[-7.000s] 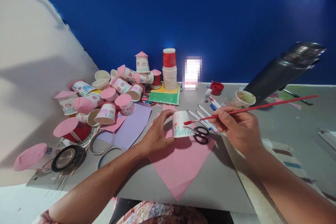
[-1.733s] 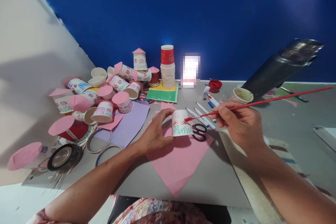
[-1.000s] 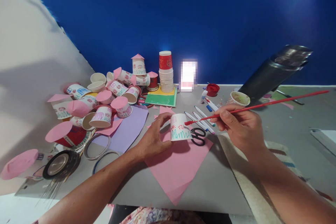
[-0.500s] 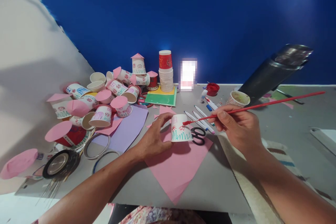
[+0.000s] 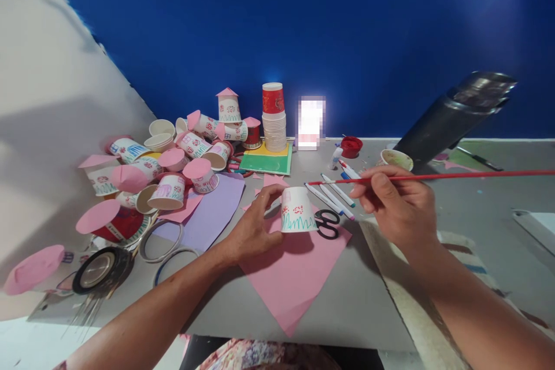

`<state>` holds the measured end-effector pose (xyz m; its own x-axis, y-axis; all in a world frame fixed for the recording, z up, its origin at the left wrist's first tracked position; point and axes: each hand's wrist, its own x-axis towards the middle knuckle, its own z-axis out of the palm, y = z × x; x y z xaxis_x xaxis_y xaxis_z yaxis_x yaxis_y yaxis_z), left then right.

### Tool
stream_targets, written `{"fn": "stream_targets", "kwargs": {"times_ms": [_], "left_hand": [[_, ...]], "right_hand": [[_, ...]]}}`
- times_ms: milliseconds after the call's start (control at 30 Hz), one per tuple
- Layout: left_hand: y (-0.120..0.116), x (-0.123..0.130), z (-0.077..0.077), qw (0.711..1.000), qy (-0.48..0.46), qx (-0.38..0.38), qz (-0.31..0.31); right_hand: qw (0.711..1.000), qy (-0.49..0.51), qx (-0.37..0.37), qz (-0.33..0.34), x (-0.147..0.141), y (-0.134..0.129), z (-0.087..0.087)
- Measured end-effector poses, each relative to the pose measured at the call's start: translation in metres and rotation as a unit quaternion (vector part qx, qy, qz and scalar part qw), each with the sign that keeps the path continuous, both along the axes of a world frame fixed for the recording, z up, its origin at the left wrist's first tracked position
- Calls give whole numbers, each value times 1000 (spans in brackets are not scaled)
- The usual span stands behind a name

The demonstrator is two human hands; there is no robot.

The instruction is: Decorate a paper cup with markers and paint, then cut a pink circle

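Note:
Above a sheet of pink paper (image 5: 288,283), my left hand (image 5: 255,222) grips a white paper cup (image 5: 299,217) by its left side. The cup is upside down, with green zigzag grass along its rim and red dotted flowers above. My right hand (image 5: 396,202) is closed around a red paintbrush (image 5: 416,177), held nearly level. Its tip points left, just above and right of the cup and apart from it. Black-handled scissors (image 5: 328,224) lie right behind the cup. Several white markers (image 5: 332,199) rest between the cup and my right hand.
Many decorated cups with pink paper roofs (image 5: 169,192) crowd the left side. A stack of paper cups (image 5: 274,121) stands at the back. A red paint dish (image 5: 351,146), a stained cup (image 5: 395,160) and a black thermos (image 5: 451,115) are at the back right. Tape rolls (image 5: 161,241) lie front left.
The brush tip has lifted off the cup's painted side, and the brush has swung from slanting to almost level. My left hand still holds the cup in nearly the same place.

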<state>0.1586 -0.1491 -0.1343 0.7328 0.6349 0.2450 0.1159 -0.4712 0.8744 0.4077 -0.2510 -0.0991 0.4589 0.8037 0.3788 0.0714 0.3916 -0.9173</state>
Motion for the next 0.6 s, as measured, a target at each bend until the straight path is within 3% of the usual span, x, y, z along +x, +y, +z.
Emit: {"fn": "stream_targets", "kwargs": {"times_ms": [167, 267, 367, 600], "left_hand": [[-2, 0, 1, 1000, -11, -17, -4], [-4, 1, 2, 999, -28, -31, -10], [-6, 1, 2, 999, -31, -37, -22], [-8, -2, 7, 999, -20, -9, -49]], "right_hand": [[1000, -16, -13, 18, -2, 0, -6], [989, -118, -39, 82, -4, -2, -12], [955, -255, -67, 138, -8, -3, -17], [912, -397, -39, 99, -11, -2, -26]]}}
